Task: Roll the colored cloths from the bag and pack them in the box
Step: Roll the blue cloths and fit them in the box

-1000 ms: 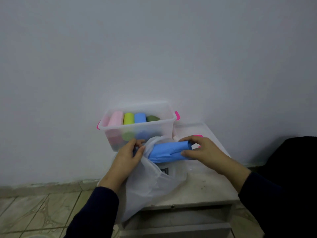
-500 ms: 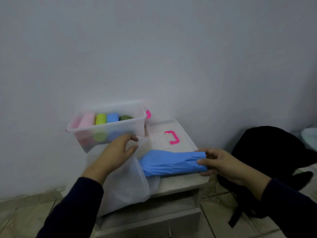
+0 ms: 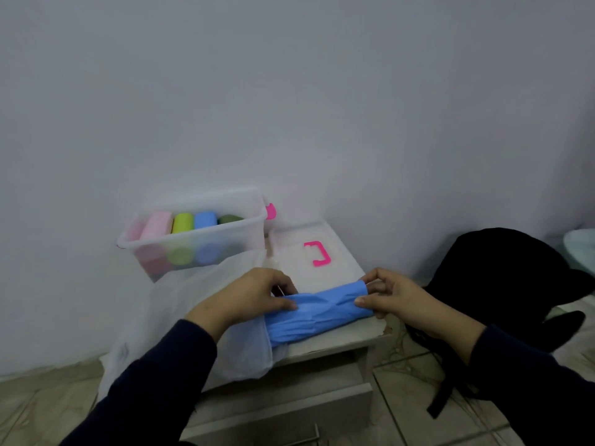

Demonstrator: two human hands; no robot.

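Right now both hands are closed on one crumpled blue cloth (image 3: 318, 312), stretched between them low in the view, at about 6 o'clock from the middle of the frame. The left hand (image 3: 254, 294) curls over the cloth's left part, thumb laid flat along its top and fingers folded behind it, pinning it where it comes out of the white plastic bag (image 3: 193, 304). The right hand (image 3: 391, 296) pinches the cloth's right end, thumb tip pressing the front edge and fingers bent around the back. The lower left end of the cloth lies inside the bag's mouth, showing through the thin plastic.

The cloth rests on the front part of a small white table (image 3: 325, 344). The bag sags over the table's left edge, toward 8 o'clock. At 11 o'clock from the hands stands the clear box (image 3: 225, 239) with pink latches, against the wall. Inside it lie rolled cloths side by side: a pink roll (image 3: 156, 225), a yellow-green roll (image 3: 183, 223), a blue roll (image 3: 205, 219) and a dark green roll (image 3: 230, 218). At 12 o'clock from the hands, just right of the box, the lid (image 3: 338, 252) lies flat with its pink handle (image 3: 318, 252) up. At 3 o'clock, a black backpack (image 3: 495, 284) sits on the tiled floor.
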